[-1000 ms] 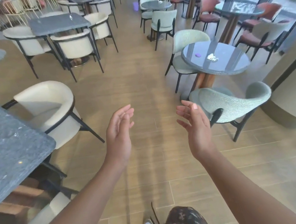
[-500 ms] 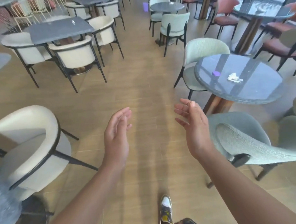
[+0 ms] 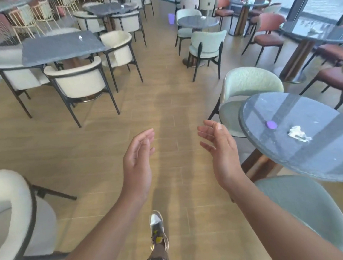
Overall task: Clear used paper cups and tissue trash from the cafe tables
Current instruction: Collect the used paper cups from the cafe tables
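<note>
A crumpled tissue (image 3: 299, 134) lies on the round tabletop (image 3: 284, 157) at the right, with a small purple disc (image 3: 271, 124) near it. Pale green chairs (image 3: 250, 82) stand around that tabletop. The right hand (image 3: 220, 147) hangs just left of its edge and the left hand (image 3: 137, 162) is beside it. Both hands are released, palms facing, over the wooden floor (image 3: 165, 102).

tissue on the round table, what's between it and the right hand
Head view: bare tabletop and a small purple item, just off the line from right hand to tissue.
</note>
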